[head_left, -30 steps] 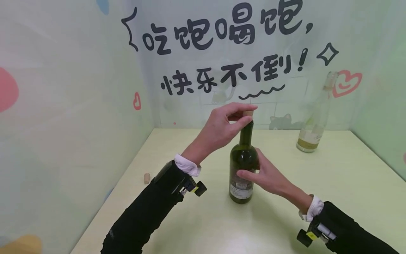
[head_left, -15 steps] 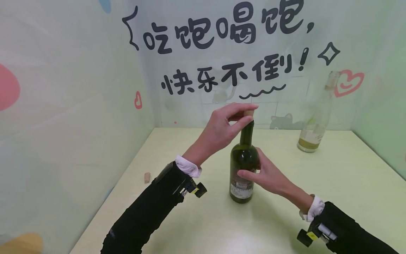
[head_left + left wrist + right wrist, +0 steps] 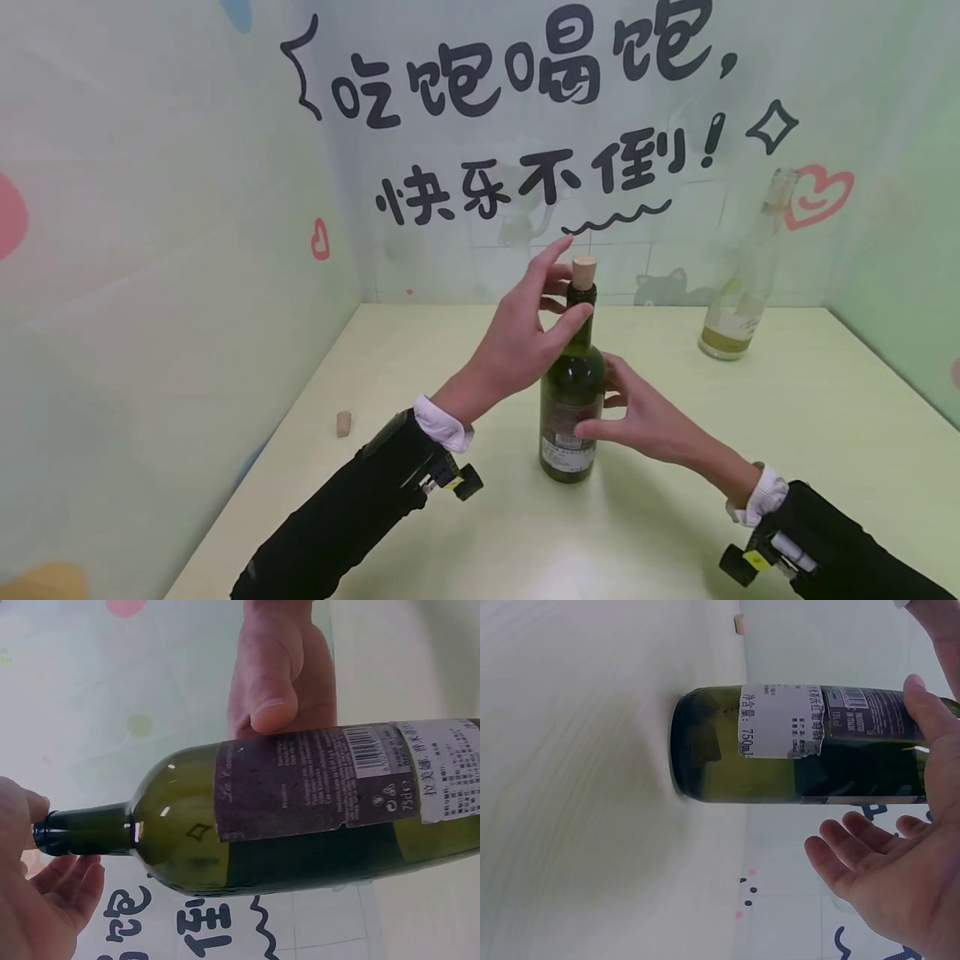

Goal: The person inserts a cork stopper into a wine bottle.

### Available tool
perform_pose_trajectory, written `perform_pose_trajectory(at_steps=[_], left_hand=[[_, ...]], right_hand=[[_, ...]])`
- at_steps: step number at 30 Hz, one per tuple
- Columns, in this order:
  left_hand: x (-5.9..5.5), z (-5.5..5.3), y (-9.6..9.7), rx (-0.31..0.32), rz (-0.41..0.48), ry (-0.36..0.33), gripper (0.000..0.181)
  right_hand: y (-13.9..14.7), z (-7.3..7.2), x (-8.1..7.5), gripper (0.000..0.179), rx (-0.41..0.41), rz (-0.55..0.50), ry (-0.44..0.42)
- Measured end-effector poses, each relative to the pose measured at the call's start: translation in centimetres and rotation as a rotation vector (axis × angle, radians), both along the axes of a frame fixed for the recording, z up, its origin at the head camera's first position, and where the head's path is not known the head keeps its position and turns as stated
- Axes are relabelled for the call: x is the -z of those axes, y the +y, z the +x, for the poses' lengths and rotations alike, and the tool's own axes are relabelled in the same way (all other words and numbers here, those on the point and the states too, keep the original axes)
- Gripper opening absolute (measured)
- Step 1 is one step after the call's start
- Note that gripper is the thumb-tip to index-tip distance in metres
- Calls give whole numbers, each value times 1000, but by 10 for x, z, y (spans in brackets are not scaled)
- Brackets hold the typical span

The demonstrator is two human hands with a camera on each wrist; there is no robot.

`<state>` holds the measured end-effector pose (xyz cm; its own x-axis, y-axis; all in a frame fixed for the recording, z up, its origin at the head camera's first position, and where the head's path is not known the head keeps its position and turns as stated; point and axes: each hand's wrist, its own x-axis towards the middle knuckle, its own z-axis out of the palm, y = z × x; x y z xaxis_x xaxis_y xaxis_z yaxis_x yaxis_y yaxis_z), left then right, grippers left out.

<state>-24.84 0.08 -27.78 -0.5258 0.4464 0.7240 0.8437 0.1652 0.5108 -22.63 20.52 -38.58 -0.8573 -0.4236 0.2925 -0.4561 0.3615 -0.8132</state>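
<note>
A green wine bottle (image 3: pixel 572 379) with a dark and a white label stands upright on the table. A cork (image 3: pixel 584 272) sits in its mouth, with most of its length above the rim. My left hand (image 3: pixel 517 333) is around the neck, fingers loosely spread and the index finger pointing up beside the cork. Its thumb lies at the neck; whether it touches is unclear. On the bottle's right, my right hand (image 3: pixel 645 417) is relaxed. In the right wrist view its fingers (image 3: pixel 847 844) are apart from the glass, and the thumb (image 3: pixel 924 705) overlaps the bottle.
A second, loose cork (image 3: pixel 343 423) is on the table (image 3: pixel 450 517) at the left. At the back right stands a clear glass bottle (image 3: pixel 731 321) with a pale label. Printed curtains or panels enclose the table at the back and both sides.
My left hand has let go of the cork, lowering slightly, with its index finger lifted. My right hand has loosened and slid a little right. The bottle stays in place.
</note>
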Motion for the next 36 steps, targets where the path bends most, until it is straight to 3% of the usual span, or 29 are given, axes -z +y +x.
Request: perform_pose_trajectory(at_steps=[5,10,15,21,26,36], left_hand=[[19,6,-2,-74,-51,-97,69],[40,9,-7,-107,-120,-178,71],[54,14,-10,-129,-181,-252,81],[65,17,-10,-173,-255,-305,91],[75,17,-9,-159,-293,-363,94],[75,15,-7,-167,-307,-343,93]], right_hand=[[9,2,5,92,8,64,29],[17,4,9,91,2,99,41],[24,5,10,86,0,117,31],[35,5,12,79,32,180,-1],[47,7,18,79,62,250,2],[81,10,23,80,108,310,43]])
